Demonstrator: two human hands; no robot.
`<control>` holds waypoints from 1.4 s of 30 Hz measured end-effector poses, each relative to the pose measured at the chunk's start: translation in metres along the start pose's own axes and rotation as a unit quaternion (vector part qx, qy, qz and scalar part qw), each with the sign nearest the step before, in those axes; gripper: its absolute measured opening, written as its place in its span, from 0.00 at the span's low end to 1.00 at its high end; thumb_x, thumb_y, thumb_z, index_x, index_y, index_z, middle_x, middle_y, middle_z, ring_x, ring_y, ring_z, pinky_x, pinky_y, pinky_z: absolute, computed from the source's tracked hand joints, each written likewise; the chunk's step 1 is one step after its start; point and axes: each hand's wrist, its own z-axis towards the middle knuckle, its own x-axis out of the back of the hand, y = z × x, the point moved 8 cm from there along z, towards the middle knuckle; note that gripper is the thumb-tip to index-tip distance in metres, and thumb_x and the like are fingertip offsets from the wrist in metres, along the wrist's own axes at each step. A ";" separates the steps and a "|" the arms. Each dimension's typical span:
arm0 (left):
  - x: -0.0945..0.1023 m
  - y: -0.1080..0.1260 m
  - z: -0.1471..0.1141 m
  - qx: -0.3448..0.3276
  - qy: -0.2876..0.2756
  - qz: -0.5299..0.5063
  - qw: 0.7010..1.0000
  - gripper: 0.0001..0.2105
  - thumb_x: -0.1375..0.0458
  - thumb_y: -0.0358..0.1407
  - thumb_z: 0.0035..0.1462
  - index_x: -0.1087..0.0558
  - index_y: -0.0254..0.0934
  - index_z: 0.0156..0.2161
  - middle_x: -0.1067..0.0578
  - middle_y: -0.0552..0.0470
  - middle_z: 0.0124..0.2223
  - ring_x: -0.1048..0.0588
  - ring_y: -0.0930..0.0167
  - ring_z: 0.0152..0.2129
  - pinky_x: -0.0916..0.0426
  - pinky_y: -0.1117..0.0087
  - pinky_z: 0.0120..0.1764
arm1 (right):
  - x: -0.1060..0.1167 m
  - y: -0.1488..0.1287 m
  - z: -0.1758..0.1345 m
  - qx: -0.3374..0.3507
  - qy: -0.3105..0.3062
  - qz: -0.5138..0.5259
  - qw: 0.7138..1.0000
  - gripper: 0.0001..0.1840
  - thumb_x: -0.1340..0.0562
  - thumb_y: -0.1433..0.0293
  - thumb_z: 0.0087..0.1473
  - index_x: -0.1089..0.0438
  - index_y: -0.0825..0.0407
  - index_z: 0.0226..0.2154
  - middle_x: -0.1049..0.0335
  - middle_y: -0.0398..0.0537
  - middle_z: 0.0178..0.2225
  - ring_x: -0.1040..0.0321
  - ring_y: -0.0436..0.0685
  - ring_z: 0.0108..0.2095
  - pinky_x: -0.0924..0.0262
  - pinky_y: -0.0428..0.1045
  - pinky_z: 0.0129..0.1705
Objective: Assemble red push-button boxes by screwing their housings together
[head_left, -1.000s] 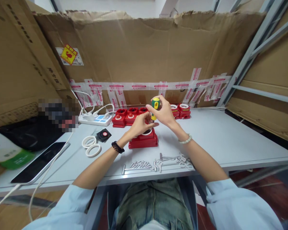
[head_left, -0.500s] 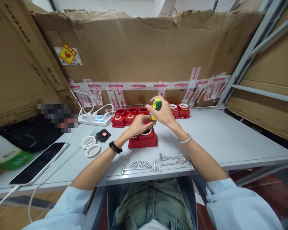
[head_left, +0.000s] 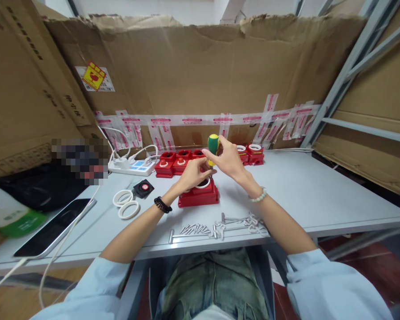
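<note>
Screwdriver (head_left: 213, 146): grn hndl, yel ends. Front box (head_left: 200, 200): red. Rings (head_left: 129, 217): wht. Table (head_left: 306, 186): lt gry. Cardboard (head_left: 200, 66): brn; tape (head_left: 191, 120) shows red print on wht. L bracelet (head_left: 162, 205): blk; R bracelet (head_left: 259, 195): pale grn. Sleeves (head_left: 333, 284): lt blue. Power strip (head_left: 138, 169): wht w/ blue.

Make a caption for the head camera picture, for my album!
The right hand holds a green-and-yellow screwdriver upright over a red box, the left hand close beside it.

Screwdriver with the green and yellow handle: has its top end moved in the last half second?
Yes, the screwdriver has swung its top leftward against the taped cardboard behind it.
</note>
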 end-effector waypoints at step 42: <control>0.023 0.025 -0.019 -0.032 -0.027 0.066 0.997 0.09 0.40 0.40 0.57 0.25 0.35 0.31 0.20 0.49 0.33 0.24 0.68 0.31 0.32 0.68 0.39 | 0.051 -0.005 0.003 0.012 0.130 0.139 0.982 0.15 0.36 0.56 0.52 0.35 0.48 0.36 0.30 0.46 0.31 0.29 0.56 0.31 0.31 0.56 0.35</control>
